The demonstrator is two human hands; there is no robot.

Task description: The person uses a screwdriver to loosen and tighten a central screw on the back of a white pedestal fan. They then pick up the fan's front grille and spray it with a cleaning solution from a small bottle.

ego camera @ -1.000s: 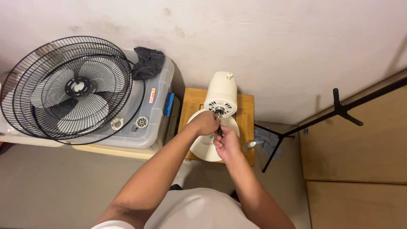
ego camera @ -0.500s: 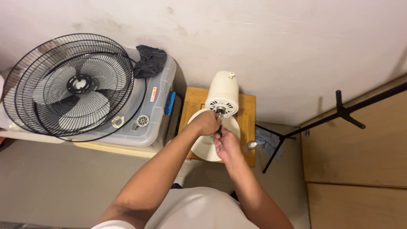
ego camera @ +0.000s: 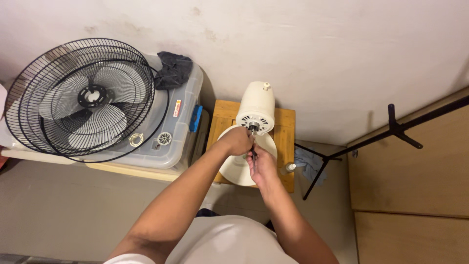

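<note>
Left hand (ego camera: 238, 141): closed at the cream fan motor housing (ego camera: 256, 107), just below its shaft.
Right hand (ego camera: 261, 164): gripping a slim dark tool (ego camera: 254, 155), held upright.
Support: wooden stool (ego camera: 286, 122).

The left hand (ego camera: 238, 141) hides the front of the fan base (ego camera: 244, 164); the thin tool (ego camera: 254, 159) in the right hand (ego camera: 262, 164) is too small to identify. The frame's left edge cuts off the fan guard (ego camera: 83, 98)
</note>
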